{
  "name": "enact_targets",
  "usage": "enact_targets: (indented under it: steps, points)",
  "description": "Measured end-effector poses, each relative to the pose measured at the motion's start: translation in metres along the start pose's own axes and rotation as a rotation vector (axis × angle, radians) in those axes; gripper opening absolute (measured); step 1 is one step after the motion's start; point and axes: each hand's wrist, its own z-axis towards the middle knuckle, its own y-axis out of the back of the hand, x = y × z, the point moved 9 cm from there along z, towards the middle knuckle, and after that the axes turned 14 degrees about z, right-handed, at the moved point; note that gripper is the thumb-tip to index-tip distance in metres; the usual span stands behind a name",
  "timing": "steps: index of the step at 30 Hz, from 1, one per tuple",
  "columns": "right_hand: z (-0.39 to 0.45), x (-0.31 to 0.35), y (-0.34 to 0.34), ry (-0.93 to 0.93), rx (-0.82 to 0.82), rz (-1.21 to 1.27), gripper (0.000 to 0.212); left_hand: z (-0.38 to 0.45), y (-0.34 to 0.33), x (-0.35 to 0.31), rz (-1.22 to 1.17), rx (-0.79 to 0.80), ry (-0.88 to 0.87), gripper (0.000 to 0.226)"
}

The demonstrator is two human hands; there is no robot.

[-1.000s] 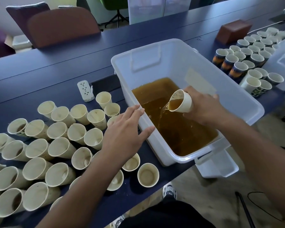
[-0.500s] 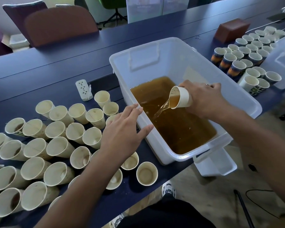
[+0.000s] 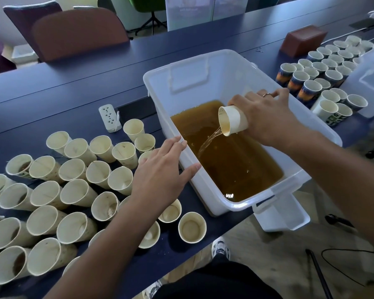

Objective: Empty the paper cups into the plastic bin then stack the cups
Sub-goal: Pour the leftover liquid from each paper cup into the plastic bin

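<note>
Right hand (image 3: 266,117) grips tilted paper cup (image 3: 232,120) over plastic bin (image 3: 203,83), brown liquid streaming out; left hand (image 3: 162,173), fingers spread flat, touches bin's near rim.

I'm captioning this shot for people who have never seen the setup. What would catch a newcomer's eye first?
First, the right hand tipping a paper cup so a thin stream pours into the brown liquid in the plastic bin at centre. Next, the crowd of emptied cups on the dark table at left, with the left hand spread over them by the bin's rim.
</note>
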Motion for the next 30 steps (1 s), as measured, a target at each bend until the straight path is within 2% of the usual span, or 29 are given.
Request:
enact_targets:
  steps: [7, 16, 21, 26, 30]
  points:
    - [-0.014, 0.005, -0.033, -0.011, 0.142, -0.108, 0.069, -0.001, 0.001, 0.0, -0.011, -0.003, -0.002, 0.066]
    - [-0.003, 0.002, -0.004, -0.029, 0.016, -0.098, 0.064, -0.001, 0.001, -0.001, -0.012, -0.001, -0.003, 0.066]
    - [-0.009, 0.009, -0.022, -0.015, 0.132, -0.154, 0.066, 0.0, 0.001, -0.001, -0.007, 0.01, -0.002, 0.068]
    - [-0.004, 0.007, -0.004, -0.051, -0.01, -0.094, 0.064, -0.001, 0.0, -0.001, -0.012, 0.007, 0.001, 0.068]
    - [-0.009, 0.007, -0.021, -0.058, 0.132, -0.171, 0.065, -0.001, 0.001, -0.001, -0.015, 0.006, 0.005, 0.068]
